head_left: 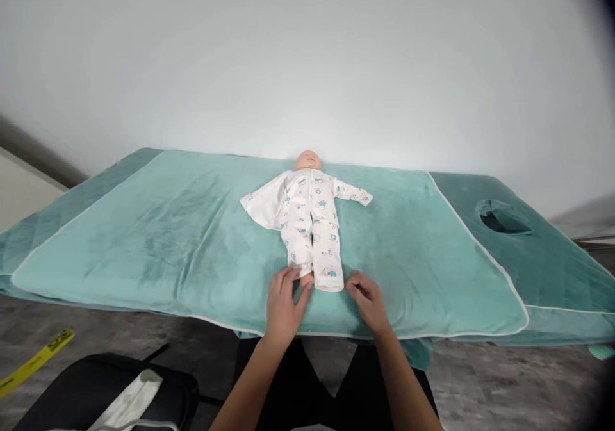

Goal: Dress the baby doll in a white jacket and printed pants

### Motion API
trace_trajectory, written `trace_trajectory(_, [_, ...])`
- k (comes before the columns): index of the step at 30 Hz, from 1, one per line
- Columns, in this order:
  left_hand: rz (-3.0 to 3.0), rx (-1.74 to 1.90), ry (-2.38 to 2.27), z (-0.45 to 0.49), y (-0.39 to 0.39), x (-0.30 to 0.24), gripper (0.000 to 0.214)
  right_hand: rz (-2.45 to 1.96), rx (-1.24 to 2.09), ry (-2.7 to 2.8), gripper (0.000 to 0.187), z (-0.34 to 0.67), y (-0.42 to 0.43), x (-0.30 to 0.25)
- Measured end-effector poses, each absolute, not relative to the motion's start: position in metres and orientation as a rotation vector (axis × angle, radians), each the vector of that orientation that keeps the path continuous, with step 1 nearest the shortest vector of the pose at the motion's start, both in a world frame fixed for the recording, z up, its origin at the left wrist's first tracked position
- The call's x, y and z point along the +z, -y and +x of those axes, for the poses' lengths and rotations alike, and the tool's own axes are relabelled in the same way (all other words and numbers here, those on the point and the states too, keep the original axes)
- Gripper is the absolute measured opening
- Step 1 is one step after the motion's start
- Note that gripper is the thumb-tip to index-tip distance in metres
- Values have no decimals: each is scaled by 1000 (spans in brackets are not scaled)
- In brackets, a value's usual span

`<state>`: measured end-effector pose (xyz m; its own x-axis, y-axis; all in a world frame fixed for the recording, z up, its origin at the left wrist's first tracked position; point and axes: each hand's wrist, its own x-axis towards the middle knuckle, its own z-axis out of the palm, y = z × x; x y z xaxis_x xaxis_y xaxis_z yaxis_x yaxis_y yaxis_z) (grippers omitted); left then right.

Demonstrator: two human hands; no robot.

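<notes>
A baby doll (307, 160) lies on its back, head toward the wall, in a white printed top (323, 195) and matching trousers (328, 248). One sleeve covers the arm at the right; on the left the top's plain white inside is spread out. My left hand (283, 303) curls around the doll's bare foot (306, 280), fingertips at the trouser cuff and thumb beside the foot. At the other leg's cuff, which hides that foot, my right hand (369, 301) has its fingers pinched together against the outer edge.
A green padded bed (120, 245) stands against a white wall, with a face hole (502, 218) at its right end. On the floor side, a black seat (72, 389) at lower left carries a folded white cloth (127, 402). Yellow tape (36, 364) is near it.
</notes>
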<state>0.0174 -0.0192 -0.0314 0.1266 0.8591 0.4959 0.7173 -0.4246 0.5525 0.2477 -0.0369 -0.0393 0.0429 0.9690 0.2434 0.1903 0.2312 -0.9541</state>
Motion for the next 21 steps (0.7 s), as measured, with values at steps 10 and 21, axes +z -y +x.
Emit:
trace_trajectory(10, [2062, 1250, -1374, 12, 19, 3, 6, -1257, 856, 1395, 22, 243, 38, -35])
trace_trajectory(21, [2084, 1170, -1191, -12, 43, 14, 15, -1281, 862, 1393, 23, 243, 39, -39])
